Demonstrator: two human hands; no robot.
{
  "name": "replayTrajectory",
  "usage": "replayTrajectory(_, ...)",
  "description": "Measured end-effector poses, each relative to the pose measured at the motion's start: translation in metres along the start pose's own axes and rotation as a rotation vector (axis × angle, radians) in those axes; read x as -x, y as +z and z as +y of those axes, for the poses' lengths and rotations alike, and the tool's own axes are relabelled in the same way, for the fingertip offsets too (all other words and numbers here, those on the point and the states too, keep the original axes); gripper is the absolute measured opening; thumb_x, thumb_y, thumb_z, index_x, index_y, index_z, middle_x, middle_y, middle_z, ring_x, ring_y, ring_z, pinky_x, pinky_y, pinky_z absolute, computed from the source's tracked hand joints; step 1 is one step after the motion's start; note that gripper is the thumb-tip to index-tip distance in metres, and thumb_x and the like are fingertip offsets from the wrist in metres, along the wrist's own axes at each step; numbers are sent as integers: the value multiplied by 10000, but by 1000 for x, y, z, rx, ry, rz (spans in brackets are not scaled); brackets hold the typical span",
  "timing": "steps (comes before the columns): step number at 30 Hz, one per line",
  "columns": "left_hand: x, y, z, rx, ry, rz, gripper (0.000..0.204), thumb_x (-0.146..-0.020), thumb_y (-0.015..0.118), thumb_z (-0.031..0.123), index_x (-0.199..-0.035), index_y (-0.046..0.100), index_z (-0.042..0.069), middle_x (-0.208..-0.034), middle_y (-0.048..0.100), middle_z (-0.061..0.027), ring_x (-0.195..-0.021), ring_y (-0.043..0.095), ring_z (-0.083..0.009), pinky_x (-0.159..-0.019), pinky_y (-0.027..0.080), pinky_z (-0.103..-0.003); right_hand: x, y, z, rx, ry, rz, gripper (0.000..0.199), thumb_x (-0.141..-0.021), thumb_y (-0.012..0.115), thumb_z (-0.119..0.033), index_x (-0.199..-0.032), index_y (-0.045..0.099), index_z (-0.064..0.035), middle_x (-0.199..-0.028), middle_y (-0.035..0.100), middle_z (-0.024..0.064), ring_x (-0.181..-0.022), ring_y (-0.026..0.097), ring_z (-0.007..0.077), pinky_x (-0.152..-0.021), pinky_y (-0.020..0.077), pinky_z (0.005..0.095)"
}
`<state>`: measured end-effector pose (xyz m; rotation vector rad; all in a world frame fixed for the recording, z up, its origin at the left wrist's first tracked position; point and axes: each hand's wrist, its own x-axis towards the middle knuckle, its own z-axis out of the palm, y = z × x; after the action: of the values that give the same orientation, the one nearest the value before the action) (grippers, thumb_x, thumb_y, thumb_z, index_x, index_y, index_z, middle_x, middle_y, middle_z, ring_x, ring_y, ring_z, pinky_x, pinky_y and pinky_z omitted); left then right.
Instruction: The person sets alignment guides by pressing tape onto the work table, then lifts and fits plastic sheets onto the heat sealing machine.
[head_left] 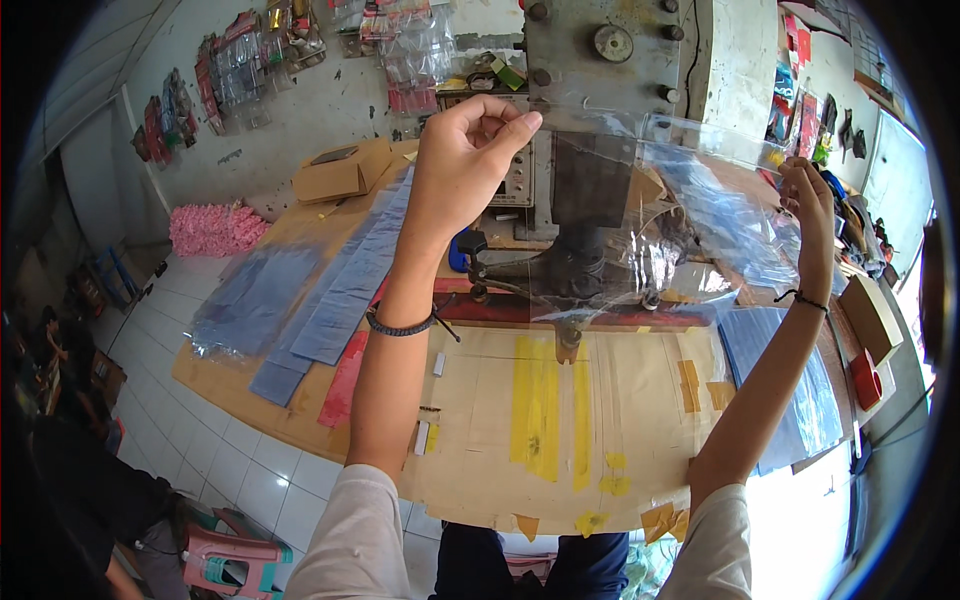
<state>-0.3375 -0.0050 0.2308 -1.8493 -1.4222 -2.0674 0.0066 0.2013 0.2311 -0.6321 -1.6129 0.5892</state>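
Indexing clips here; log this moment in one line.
left hand: pinching clear plastic sheet | right hand: pinching its opposite side | sheet: raised above tan, yellow-taped board

Strong light comes from the right, where a patch beside the brown wooden desk burns out to white. Glare streaks the clear plastic sheet and the bluish translucent plastic sheets; the glossy white tiled floor catches highlights. Shadow darkens the far left; fisheye distortion bends lines inside a black rim.

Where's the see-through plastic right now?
In the head view, the see-through plastic hangs right of centre, between the left hand and right hand, in front of the grey machine.
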Motion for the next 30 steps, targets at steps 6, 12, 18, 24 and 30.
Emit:
replayTrajectory(6,0,0,1,-8,10,4,227,-922,740,209,-848,681,3,-679,594,41,-600,450,-18,-521,352,-212,0,1,-1,-12,21,-11,228,-951,564,-315,-912,651,-108,-799,526,-52,-742,470,44,-720,389,226)
replayTrajectory(12,-1,0,0,-7,14,-6,229,-921,744,211,-841,681,6,-673,586,41,-594,451,-20,-516,353,-211,0,0,0,-11,26,-24,236,-953,564,-314,-943,662,-100,-807,523,-51,-751,464,48,-729,389,227)
replayTrajectory(18,0,5,-2,-52,40,27,224,-911,758,207,-856,667,10,-651,578,36,-575,467,-18,-509,366,-208,-2,-2,5,-19,40,9,258,-944,583,-330,-990,675,-94,-812,519,-38,-753,468,62,-737,394,230)
replayTrajectory(24,-1,7,-5,-24,89,36,223,-893,775,197,-865,645,18,-649,582,29,-568,476,-22,-509,370,-207,-3,-2,4,-16,33,36,288,-940,595,-348,-1011,686,-84,-811,512,-30,-755,470,67,-732,402,231)
replayTrajectory(30,-1,14,-12,-101,215,84,235,-852,813,180,-881,636,28,-636,566,17,-554,468,-34,-511,369,-211,-6,-8,12,-103,0,115,309,-975,583,-331,-1140,675,-86,-864,540,-44,-801,524,53,-779,430,233)
